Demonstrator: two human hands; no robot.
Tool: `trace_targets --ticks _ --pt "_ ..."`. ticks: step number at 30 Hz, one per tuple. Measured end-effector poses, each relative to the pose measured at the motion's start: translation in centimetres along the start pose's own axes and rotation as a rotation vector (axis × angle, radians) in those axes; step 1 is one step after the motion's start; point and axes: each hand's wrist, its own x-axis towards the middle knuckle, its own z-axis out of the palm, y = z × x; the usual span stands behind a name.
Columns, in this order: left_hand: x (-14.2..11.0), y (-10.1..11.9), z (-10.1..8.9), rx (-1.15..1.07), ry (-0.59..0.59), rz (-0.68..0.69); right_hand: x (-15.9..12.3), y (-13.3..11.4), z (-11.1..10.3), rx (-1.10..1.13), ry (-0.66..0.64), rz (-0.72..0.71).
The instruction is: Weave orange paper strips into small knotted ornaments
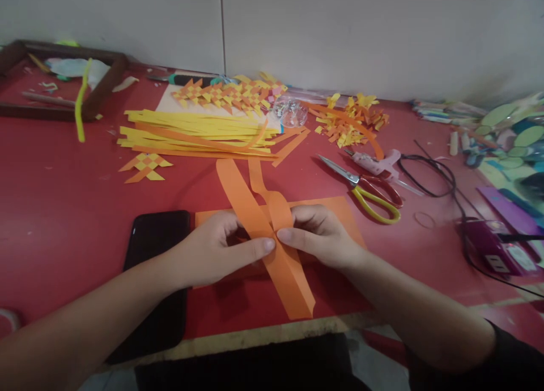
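Both of my hands meet over two crossed orange paper strips [255, 209] near the front edge of the red table [63, 209]. My left hand [221, 249] pinches the strips from the left, thumb pressed on the crossing. My right hand [323, 235] pinches them from the right, its thumb tip touching the same spot. The strips run from the far middle of the table to the front edge, lying over an orange paper sheet [340, 209]. A black phone [159, 255] lies under my left forearm.
A pile of yellow and orange strips [199, 133] lies further back, with woven paper shapes [232, 93] behind it and one [147, 167] at its left. Scissors [369, 190], a glue gun [376, 164], black cables and a purple power strip [495, 246] sit to the right. A wooden frame [63, 76] stands far left.
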Motion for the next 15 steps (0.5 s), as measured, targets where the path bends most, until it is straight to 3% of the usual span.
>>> trace_targets --ticks 10,15 --pt "0.0 0.41 0.02 -0.012 0.062 -0.026 -0.15 0.36 -0.01 0.066 0.073 0.023" --pt "-0.13 0.74 0.23 -0.05 -0.052 -0.069 -0.19 0.2 0.07 -0.005 0.117 0.052"
